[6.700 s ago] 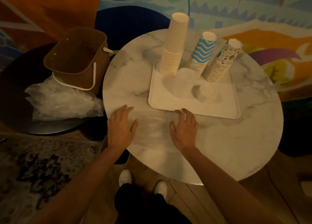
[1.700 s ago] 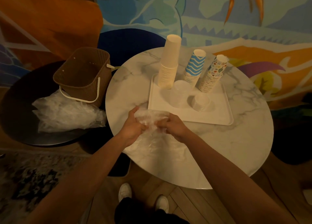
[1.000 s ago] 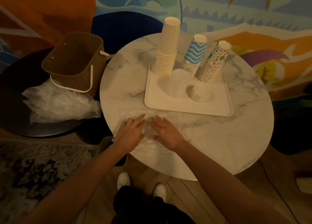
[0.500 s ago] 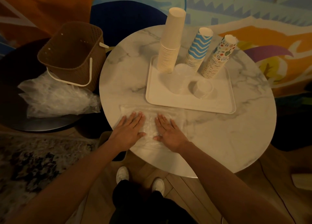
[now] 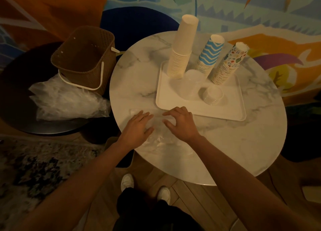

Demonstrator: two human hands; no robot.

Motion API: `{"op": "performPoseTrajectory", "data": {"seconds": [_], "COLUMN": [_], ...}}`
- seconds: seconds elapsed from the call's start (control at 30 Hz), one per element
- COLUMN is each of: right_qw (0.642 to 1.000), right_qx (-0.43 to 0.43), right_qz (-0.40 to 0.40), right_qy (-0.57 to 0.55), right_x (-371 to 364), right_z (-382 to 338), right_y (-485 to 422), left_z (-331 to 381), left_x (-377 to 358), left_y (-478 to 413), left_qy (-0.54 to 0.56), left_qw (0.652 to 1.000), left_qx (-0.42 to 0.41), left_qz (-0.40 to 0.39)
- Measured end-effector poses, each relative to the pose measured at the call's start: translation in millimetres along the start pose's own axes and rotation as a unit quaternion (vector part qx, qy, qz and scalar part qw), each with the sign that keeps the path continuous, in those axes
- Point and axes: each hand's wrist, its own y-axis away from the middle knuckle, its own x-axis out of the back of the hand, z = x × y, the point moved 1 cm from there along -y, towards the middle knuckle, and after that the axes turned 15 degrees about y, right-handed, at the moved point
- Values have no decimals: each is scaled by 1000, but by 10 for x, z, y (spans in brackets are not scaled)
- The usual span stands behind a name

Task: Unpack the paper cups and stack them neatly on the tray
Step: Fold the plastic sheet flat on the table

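Note:
On the white tray (image 5: pixel 166 98) stand three upside-down cup stacks: a tall cream stack (image 5: pixel 182 49), a blue zigzag stack (image 5: pixel 209 56) and a patterned stack (image 5: pixel 229 65). A clear plastic stack (image 5: pixel 192 84) and a short white stack (image 5: pixel 212 95) sit in front of them. A clear plastic wrapper (image 5: pixel 158 126) lies flat on the marble table in front of the tray. My left hand (image 5: pixel 137 128) presses flat on it. My right hand (image 5: pixel 180 123) touches it with fingers arched and spread.
The round marble table (image 5: pixel 243 143) has its near edge just below my wrists. A brown woven basket (image 5: pixel 83 58) with a white handle and a heap of clear wrappers (image 5: pixel 66 100) sit on a dark round table at left.
Both hands gathered the wrapper, then laid it down and pressed it flat. Since half a second ago my right hand's fingers have lifted into an arch; the left stays flat.

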Motion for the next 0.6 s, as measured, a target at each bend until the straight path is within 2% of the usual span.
{"op": "performPoseTrajectory", "data": {"seconds": [0.23, 0.37, 0.5, 0.6], "right_qw": [999, 997, 992, 987], "right_qx": [4, 58, 107, 134], "right_qz": [26, -6, -41, -84], "right_qy": [-46, -48, -54, -42], "right_x": [112, 81, -46, -201], "right_z": [-390, -791, -1302, -1641], "right_y": [-423, -706, -986, -1181], "left_z": [-96, -270, -567, -908], "left_x": [387, 745, 1133, 1361], "left_y": [-25, 1, 94, 197], "left_qy": [62, 60, 44, 23], "left_qw": [994, 985, 969, 963], "left_qx": [19, 19, 73, 108], "left_qz": [91, 162, 231, 246]}}
